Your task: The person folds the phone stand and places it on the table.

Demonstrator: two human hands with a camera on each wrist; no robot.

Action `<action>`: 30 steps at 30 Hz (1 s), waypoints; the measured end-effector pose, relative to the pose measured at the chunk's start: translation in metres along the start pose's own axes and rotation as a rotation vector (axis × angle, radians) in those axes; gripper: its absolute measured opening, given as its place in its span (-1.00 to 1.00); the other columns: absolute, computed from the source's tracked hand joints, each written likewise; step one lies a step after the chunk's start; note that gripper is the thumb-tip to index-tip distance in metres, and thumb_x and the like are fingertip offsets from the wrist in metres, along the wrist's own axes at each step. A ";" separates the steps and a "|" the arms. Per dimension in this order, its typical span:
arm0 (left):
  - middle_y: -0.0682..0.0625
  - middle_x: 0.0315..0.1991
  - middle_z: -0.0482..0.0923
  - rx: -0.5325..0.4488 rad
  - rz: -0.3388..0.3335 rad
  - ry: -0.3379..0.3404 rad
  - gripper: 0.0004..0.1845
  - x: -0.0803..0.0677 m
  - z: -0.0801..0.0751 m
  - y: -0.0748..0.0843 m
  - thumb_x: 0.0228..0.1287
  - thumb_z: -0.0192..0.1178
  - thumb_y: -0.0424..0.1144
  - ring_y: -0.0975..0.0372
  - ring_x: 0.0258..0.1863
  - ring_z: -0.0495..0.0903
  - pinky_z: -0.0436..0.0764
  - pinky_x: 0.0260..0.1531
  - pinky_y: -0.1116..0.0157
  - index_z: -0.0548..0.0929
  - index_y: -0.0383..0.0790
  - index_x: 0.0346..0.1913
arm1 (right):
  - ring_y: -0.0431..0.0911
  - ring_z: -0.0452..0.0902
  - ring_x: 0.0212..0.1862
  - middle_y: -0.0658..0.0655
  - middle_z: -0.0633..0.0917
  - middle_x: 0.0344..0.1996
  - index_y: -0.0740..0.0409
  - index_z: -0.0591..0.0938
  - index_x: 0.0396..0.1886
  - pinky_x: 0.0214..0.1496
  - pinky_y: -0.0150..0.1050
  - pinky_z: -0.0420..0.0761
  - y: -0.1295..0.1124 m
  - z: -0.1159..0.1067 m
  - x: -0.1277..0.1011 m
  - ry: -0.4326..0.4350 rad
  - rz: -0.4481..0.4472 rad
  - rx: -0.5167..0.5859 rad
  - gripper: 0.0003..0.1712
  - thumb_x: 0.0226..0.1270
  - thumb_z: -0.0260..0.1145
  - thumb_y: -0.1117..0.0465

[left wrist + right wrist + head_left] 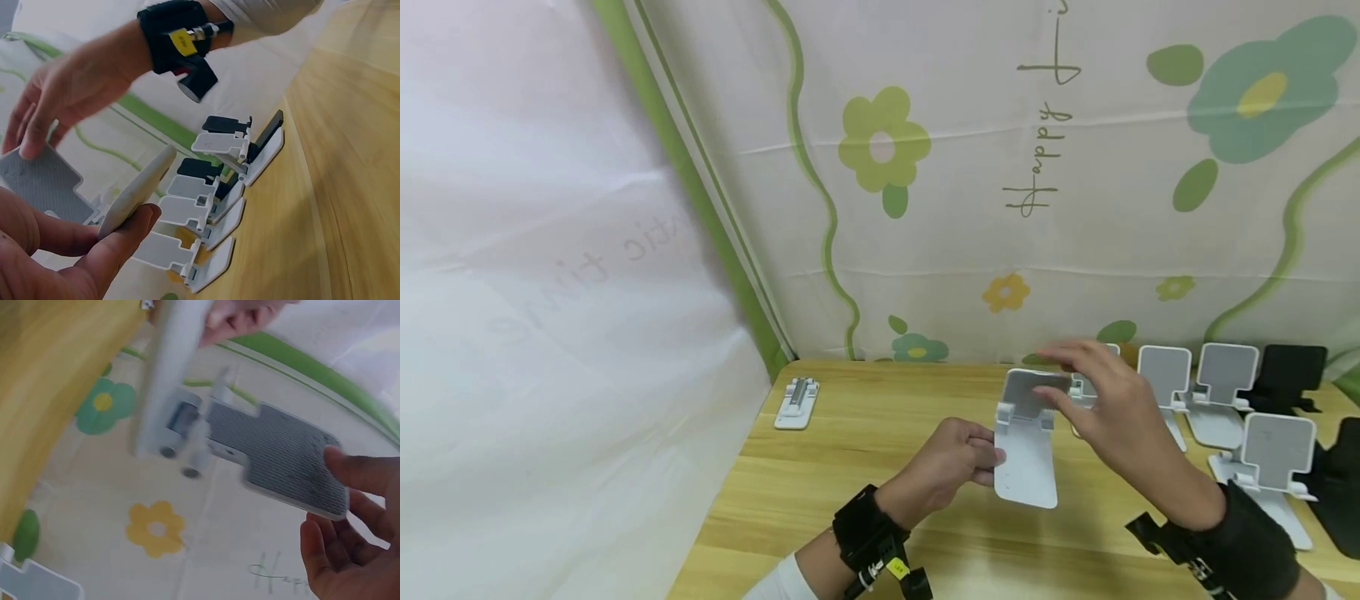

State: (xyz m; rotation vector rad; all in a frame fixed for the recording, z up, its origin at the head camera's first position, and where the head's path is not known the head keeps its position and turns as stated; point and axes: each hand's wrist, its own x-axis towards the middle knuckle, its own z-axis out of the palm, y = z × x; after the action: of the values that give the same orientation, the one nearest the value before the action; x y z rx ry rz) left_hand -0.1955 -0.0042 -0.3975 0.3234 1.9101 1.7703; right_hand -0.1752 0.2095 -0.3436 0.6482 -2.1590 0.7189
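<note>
A white phone stand (1026,462) with a grey ribbed rest plate is held up above the table, its plate unfolded. My left hand (951,458) pinches the edge of its white base, thumb on one face and fingers on the other, as the left wrist view shows. At the top of the plate is my right hand (1112,408). In the right wrist view, its thumb (359,472) lies on the ribbed face of the plate (287,456), with the fingers around the far edge. The hinge area is blurred there.
Several unfolded phone stands, white (1217,375) and black (1292,375), stand on the right of the wooden table (865,500). A folded white stand (796,404) lies at the far left corner. A flower-printed curtain (955,208) hangs behind the table.
</note>
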 end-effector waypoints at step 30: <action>-0.18 -0.15 0.77 -0.040 0.064 0.084 -0.71 0.006 -0.027 0.024 0.42 0.15 -0.39 0.25 -0.29 0.74 0.71 -0.27 0.41 0.70 -0.49 0.07 | -0.12 0.59 -0.38 0.04 0.71 -0.42 0.25 0.79 -0.30 -0.35 -0.25 0.66 -0.031 0.028 -0.027 -0.009 -0.458 -0.179 -0.38 0.74 -0.18 0.20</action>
State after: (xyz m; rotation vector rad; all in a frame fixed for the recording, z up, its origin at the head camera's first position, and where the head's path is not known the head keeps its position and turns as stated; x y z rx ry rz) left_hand -0.2178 -0.0213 -0.3750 0.3031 1.9394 1.8886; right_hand -0.1535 0.1740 -0.3712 1.0024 -1.9497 0.2752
